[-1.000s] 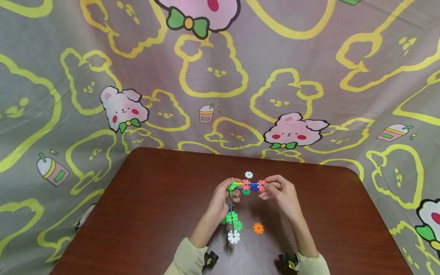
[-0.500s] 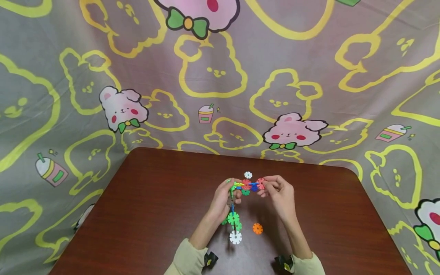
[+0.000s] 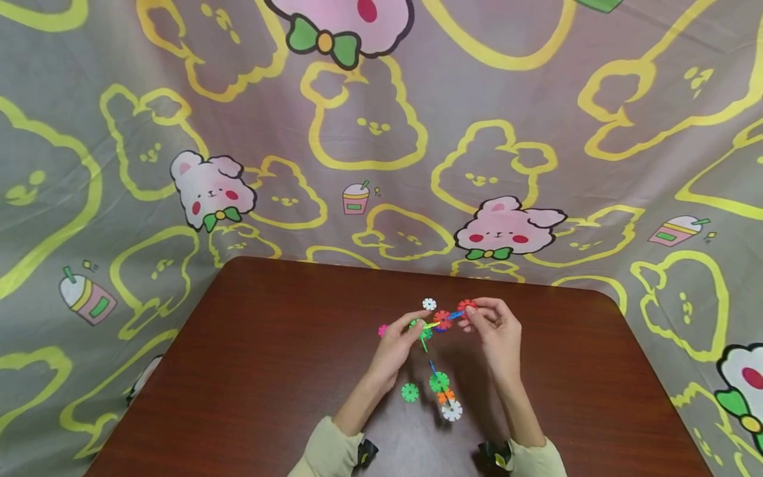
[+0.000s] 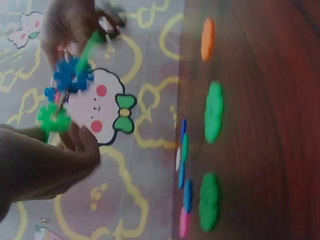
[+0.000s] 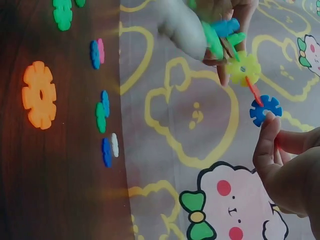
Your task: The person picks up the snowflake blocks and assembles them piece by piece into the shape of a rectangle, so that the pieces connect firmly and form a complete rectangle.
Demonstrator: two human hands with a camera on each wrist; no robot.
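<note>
Both hands hold up one chain of notched plastic snowflake discs. My left hand grips it near a green disc, beside a yellow disc. To the right of that come a red disc and a blue disc. My right hand pinches the far end, at another red disc; its thumb overlaps the blue disc in the right wrist view. From the left end a branch hangs down, with a green disc and a white disc at its bottom. Fingers hide part of the left end.
Loose discs lie on the brown table: a white one behind the hands, a pink one left of them, a green one in front, and an orange one. A patterned cloth hangs behind the table.
The chain has tilted, its right end now higher. Its hanging branch has swung right, over the orange disc. My left hand has shifted right, baring the pink and green discs on the table.
</note>
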